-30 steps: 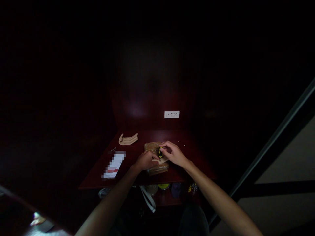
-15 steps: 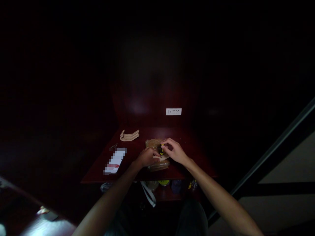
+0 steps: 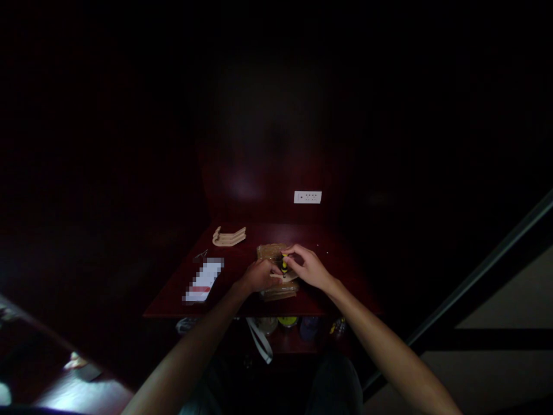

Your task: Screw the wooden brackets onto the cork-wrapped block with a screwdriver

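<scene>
Between my hands, a light wooden piece (image 3: 290, 277) lies across a brown, plastic-wrapped block (image 3: 271, 252) on the dark red table (image 3: 233, 276). My left hand (image 3: 262, 275) pinches the wooden piece near its left end. A short yellow and black screwdriver (image 3: 284, 264) stands upright with its lower end at the piece. The fingers of my right hand (image 3: 306, 265) are closed round its handle. Part of the block is hidden under my hands.
Curved wooden pieces (image 3: 230, 237) lie at the table's back left, above a small dark metal item (image 3: 201, 254) and a blurred phone (image 3: 204, 280). A white socket (image 3: 307, 197) is on the back wall. A white strap (image 3: 260, 341) hangs below the table edge.
The whole view has shifted slightly. Both hands stay at the wooden piece, and more of the screwdriver's yellow handle shows between my right fingers.
</scene>
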Demonstrator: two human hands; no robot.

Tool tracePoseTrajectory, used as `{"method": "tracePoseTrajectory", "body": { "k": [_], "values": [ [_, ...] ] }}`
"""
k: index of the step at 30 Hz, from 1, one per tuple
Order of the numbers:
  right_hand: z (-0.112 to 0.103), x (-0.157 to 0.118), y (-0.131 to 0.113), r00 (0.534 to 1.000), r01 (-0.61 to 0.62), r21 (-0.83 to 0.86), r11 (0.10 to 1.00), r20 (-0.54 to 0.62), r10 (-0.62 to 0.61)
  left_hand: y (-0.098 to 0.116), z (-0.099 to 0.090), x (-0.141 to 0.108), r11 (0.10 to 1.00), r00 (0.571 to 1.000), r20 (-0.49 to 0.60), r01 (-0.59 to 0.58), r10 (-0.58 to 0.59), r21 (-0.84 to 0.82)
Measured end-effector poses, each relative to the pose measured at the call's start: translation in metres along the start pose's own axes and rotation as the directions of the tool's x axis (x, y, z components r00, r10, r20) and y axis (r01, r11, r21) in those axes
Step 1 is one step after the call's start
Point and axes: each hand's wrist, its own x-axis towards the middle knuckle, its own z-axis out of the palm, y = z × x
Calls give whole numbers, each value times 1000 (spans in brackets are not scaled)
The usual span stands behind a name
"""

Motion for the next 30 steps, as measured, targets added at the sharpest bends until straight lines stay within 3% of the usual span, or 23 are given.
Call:
{"method": "tracePoseTrajectory", "body": {
  "k": [10, 19, 25, 30],
  "values": [
    [9, 2, -8, 997, 70, 23, 997, 31, -70, 7, -6, -3, 1000, 1000, 6, 8, -8, 9],
    [10, 4, 4, 1000, 15, -8, 1000, -20, -15, 2, -1, -1, 1000, 1000, -8, 21, -21, 5],
    [11, 5, -5, 998, 70, 27, 997, 8, -70, 5, -4, -3, 1000, 1000, 0, 21, -21, 13],
    [7, 6, -4, 999, 34, 27, 999, 36, -35, 6, -4, -3, 999, 999, 5, 38, -38, -2]
  ]
}}
